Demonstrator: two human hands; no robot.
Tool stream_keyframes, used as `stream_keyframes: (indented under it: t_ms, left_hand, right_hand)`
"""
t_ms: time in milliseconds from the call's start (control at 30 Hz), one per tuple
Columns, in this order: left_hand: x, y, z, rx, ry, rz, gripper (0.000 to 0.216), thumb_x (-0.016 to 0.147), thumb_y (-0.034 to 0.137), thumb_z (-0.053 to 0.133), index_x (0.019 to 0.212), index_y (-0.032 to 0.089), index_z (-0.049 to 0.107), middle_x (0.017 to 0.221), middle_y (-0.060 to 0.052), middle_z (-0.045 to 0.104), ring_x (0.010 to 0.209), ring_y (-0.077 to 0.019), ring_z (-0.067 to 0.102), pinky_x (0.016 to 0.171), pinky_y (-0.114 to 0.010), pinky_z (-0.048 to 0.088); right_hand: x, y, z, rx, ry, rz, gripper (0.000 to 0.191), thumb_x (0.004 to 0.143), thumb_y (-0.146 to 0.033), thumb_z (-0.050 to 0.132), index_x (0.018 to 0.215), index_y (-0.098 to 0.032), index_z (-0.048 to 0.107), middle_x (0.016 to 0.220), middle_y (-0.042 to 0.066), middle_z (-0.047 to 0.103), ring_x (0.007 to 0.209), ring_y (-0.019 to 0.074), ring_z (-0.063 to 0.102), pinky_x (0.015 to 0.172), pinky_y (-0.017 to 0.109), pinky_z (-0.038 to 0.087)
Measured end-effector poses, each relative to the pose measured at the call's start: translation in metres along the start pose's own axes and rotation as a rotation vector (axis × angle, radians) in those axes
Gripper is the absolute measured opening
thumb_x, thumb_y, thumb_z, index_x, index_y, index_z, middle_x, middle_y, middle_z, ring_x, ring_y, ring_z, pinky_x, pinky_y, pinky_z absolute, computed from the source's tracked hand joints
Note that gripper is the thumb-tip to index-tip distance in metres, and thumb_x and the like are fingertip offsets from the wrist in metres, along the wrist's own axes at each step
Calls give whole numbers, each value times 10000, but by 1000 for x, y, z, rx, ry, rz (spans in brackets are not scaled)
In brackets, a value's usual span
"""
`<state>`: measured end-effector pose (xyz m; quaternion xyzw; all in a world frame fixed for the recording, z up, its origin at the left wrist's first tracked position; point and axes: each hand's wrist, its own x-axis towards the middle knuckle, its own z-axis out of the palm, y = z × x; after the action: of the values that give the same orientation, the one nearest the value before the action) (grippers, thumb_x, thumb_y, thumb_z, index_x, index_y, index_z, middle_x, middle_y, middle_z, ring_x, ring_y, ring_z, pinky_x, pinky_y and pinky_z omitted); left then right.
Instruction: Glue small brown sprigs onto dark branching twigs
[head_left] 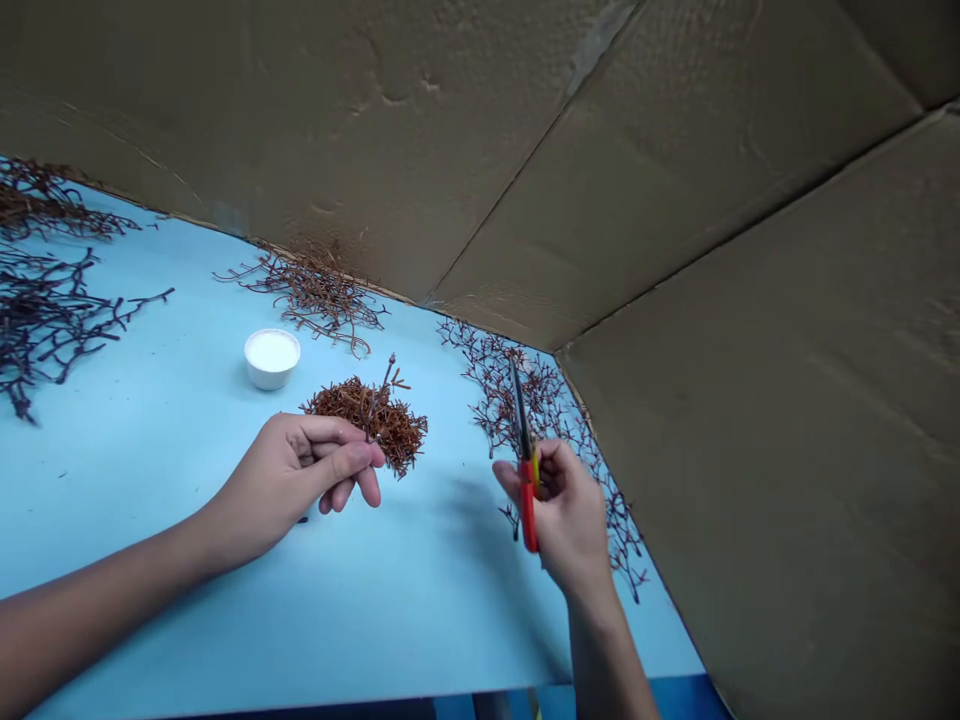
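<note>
My left hand (300, 475) hovers over the light blue table (187, 560), fingers pinched on a small brown twig (379, 395) that sticks up at the edge of a heap of short cut brown twig pieces (375, 420). My right hand (566, 510) is closed round the red handles of a pair of scissors (525, 450), whose dark blades point up and away. It sits just in front of a spread of dark purple branching twigs (540, 410).
A small white cup (271, 357) stands behind the heap. More twig bundles lie at the back (315, 290) and far left (45, 300). Brown cardboard walls (675, 200) enclose the table at the back and right. The table's front edge runs along the bottom.
</note>
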<state>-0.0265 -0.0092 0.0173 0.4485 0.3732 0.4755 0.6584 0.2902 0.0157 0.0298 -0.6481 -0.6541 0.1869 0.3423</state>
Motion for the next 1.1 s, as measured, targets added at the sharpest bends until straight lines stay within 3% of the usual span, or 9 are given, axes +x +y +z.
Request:
stream_keyframes:
  t_ms: [67,200,267,333,567,800,933,1100]
  left_hand:
    - [0,2,0,6,20,18,280,982,389,724,816,177,799,743,-61,779,540,-98,550,520,-217,481]
    - [-1,10,-1,88,65,85,284,952,401,760,757,197,793,710,-53,763,542,-113,551,508,-221,465]
    - [0,15,-5,145,79,124,270,947,389,769,750,207,797,685,-48,749,536,-120,549,508,-220,466]
    - [0,19,-9,199,76,147,266,950,383,764,752,211,803,671,-46,740,526,-122,549,504,-217,468]
    - [-1,20,-12,191,11,77,297,940,380,752,697,213,791,589,-39,707,453,-114,537,414,-190,397]
    - [-2,17,-7,158,-44,53,201,907,283,767,718,223,800,580,-38,729,437,-117,551,373,-183,326]
    - [-2,17,-7,178,-48,60,206,918,297,766,728,221,797,600,-42,741,451,-122,565,384,-186,353]
    - [-2,15,-8,175,-52,55,220,918,308,765,718,217,786,615,-49,744,465,-129,583,408,-186,404]
  right_hand:
    - [-16,-5,-5,131,-199,-25,445,879,-596,777,899,-252,496,728,-47,513,599,133,453,541,248,420]
    - [-36,-14,-21,459,-799,17,504,1047,-731,434,1016,-238,533,858,15,509,650,156,515,602,302,561]
    - [-36,-19,-30,501,-982,60,525,1056,-742,398,1023,-234,525,840,16,508,628,146,511,592,295,573]
    - [-31,-25,-36,444,-1065,59,531,1046,-747,438,991,-228,534,803,6,508,599,129,509,570,270,560]
    - [-9,-49,-37,283,-1104,-4,587,1003,-792,494,873,-223,550,752,-2,494,586,120,525,504,229,555]
    - [-4,-52,-36,179,-1072,-28,627,975,-834,502,825,-225,520,661,-35,455,518,103,490,449,226,427]
    - [-3,-59,-35,103,-1043,-21,657,952,-871,491,797,-233,502,658,-32,452,518,106,455,444,242,412]
    - [-8,-65,-35,28,-981,-26,651,972,-860,463,809,-233,516,646,-33,485,520,121,528,485,270,397]
